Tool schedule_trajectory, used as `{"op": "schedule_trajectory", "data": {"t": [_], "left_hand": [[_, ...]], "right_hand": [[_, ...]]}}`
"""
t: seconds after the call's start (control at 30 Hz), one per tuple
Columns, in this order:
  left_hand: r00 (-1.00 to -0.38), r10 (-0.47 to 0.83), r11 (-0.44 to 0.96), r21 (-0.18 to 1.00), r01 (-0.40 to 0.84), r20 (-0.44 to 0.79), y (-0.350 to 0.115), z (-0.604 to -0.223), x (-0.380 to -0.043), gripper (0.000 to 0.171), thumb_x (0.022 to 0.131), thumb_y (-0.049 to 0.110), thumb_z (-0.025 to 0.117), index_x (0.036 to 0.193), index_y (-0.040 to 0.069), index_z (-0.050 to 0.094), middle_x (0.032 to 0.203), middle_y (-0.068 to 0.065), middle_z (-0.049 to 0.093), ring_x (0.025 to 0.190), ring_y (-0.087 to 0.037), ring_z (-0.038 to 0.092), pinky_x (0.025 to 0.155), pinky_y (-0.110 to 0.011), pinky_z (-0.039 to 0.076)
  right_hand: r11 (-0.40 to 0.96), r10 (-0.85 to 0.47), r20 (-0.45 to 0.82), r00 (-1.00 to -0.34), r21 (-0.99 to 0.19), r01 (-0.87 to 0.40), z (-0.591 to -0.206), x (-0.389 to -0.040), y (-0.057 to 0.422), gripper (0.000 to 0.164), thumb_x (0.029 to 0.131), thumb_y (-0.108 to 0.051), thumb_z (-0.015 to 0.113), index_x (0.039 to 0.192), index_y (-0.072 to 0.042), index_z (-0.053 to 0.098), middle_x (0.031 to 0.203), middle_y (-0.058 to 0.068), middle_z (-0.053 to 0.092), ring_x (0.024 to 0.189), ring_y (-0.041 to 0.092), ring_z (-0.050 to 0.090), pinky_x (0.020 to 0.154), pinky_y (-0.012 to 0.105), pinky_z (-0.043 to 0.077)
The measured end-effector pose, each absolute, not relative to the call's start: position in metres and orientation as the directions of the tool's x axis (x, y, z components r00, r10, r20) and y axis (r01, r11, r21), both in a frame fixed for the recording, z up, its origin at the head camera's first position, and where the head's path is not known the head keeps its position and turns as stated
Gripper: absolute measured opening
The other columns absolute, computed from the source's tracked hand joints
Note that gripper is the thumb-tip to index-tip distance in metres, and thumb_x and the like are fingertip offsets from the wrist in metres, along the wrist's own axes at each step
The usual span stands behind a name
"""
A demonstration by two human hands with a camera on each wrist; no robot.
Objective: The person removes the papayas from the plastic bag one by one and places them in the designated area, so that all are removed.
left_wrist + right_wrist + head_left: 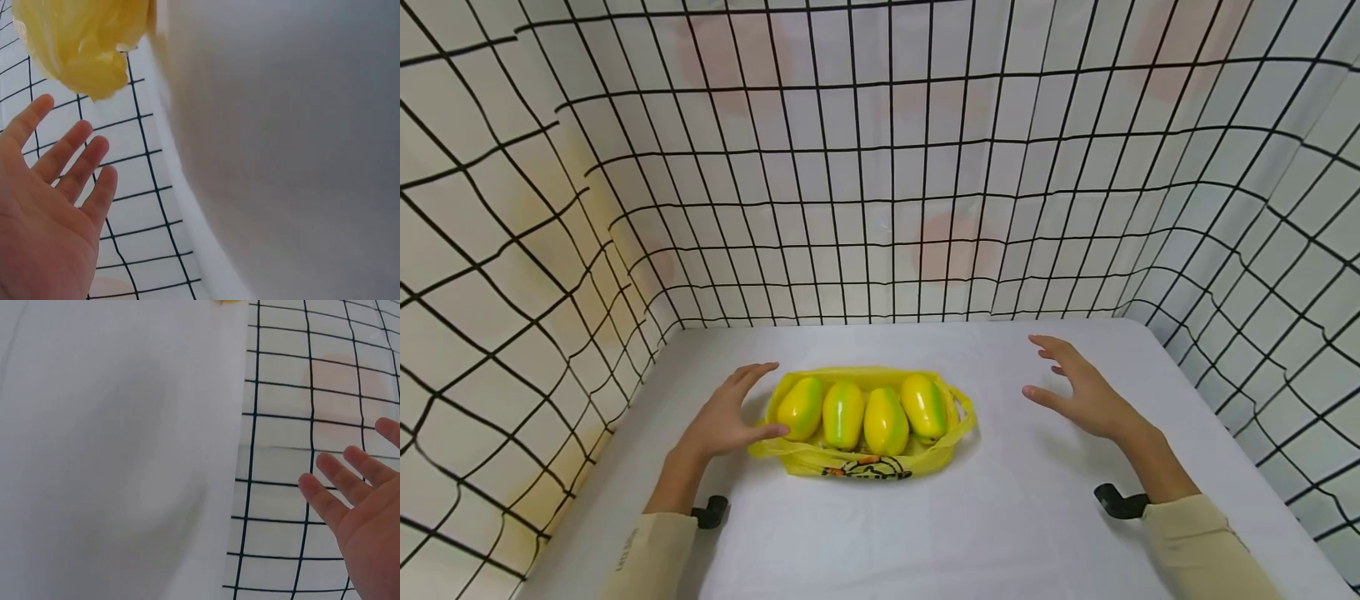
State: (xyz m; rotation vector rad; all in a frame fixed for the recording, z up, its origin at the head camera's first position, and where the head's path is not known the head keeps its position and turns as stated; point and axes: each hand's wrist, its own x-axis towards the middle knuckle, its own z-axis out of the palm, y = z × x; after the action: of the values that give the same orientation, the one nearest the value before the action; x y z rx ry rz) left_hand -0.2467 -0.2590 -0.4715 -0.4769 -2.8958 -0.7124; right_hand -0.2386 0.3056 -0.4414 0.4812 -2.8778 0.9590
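In the head view a yellow plastic bag (808,460) lies on the white table with its mouth spread wide. Several yellow-green mangoes (843,415) sit in a row inside it, and dark print marks its front side. My left hand (730,414) is at the bag's left end, fingers spread, its thumb overlapping the leftmost mango (801,407) in this view. The left wrist view has that palm beside the crumpled bag (87,44), holding nothing. Well to the right of the bag, my right hand (1082,396) hovers with fingers apart and nothing in it.
A black wire grid (891,167) backed by white sheeting encloses the white table (925,542) at the back and both sides. Each wrist wears a small black camera mount, such as the right one (1122,502).
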Motion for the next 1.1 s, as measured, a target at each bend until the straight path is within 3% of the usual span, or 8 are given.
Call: {"op": "schedule_trajectory", "data": {"t": [0.43,0.67,0.9,1.1], "left_hand": [[-0.929,0.320,0.778,0.508,0.370,0.185,-0.245,-0.479,-0.250,0.099,0.071,0.066,0.082,0.154,0.028,0.043,0.161,-0.007,0.043,0.145,-0.040,0.043,0.108,-0.077,0.038],[-0.932,0.325,0.758,0.546,0.357,0.159,-0.239,-0.483,-0.251,0.101,0.070,0.063,0.083,0.155,0.025,0.043,0.161,-0.008,0.042,0.146,-0.040,0.043,0.111,-0.075,0.037],[-0.936,0.326,0.745,0.573,0.341,0.133,-0.237,-0.484,-0.249,0.112,0.064,0.062,0.087,0.157,0.021,0.040,0.162,-0.008,0.043,0.148,-0.038,0.041,0.114,-0.074,0.034],[-0.938,0.333,0.738,0.594,0.320,0.092,-0.237,-0.488,-0.248,0.124,0.058,0.070,0.086,0.160,0.023,0.034,0.164,-0.007,0.039,0.150,-0.037,0.040,0.115,-0.073,0.034]], "right_hand": [[0.656,-0.353,0.177,-0.919,-0.653,-0.377,-0.450,-0.244,0.257,0.075,0.097,-0.044,0.069,0.160,-0.026,0.032,0.161,0.012,0.042,0.139,0.043,0.050,0.110,0.065,0.046],[0.563,-0.415,0.221,-0.883,-0.700,-0.440,-0.453,-0.247,0.231,0.072,0.097,-0.038,0.072,0.157,-0.020,0.038,0.157,0.010,0.047,0.138,0.035,0.053,0.114,0.057,0.046],[0.505,-0.433,0.209,-0.877,-0.749,-0.429,-0.457,-0.245,0.210,0.070,0.096,-0.038,0.073,0.155,-0.020,0.041,0.157,0.014,0.047,0.135,0.036,0.056,0.113,0.055,0.047],[0.509,-0.439,0.210,-0.873,-0.743,-0.435,-0.460,-0.243,0.193,0.069,0.095,-0.039,0.073,0.153,-0.017,0.044,0.154,0.015,0.050,0.126,0.030,0.061,0.108,0.051,0.052]]}}
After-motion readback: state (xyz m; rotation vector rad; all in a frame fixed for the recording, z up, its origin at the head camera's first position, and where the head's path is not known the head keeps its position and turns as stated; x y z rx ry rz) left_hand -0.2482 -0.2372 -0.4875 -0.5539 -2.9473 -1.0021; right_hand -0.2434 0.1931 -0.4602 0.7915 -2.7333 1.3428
